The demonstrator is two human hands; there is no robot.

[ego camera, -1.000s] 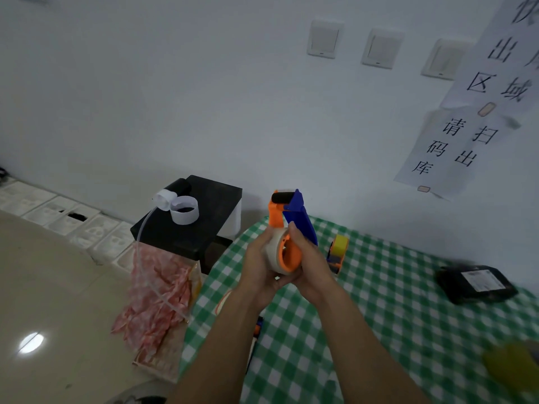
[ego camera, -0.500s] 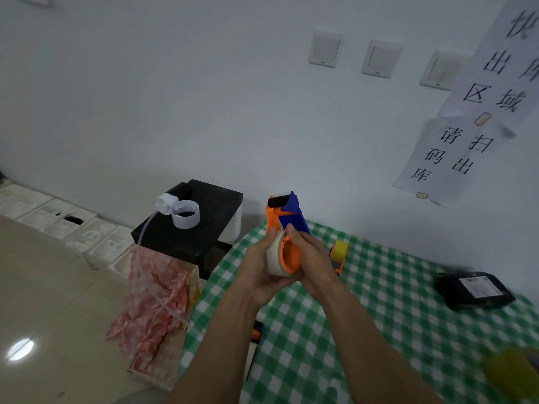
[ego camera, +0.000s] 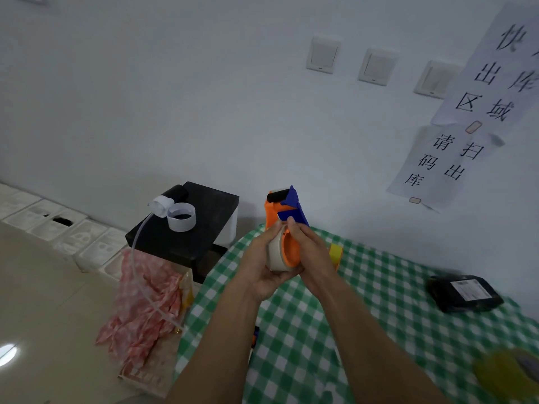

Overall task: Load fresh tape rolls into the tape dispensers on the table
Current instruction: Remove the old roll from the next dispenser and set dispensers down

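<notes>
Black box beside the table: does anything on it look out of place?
Yes. A clear tube trails off the edge of the black box and droops loosely over a crumpled pink bag below, rather than lying coiled. Nothing looks spilled or broken.

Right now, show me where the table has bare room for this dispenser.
Bare checked cloth lies between the right hand and the black parcel. Crowded just beyond that hand, by the yellow tape, and at the blurred yellow roll, near right.
</notes>
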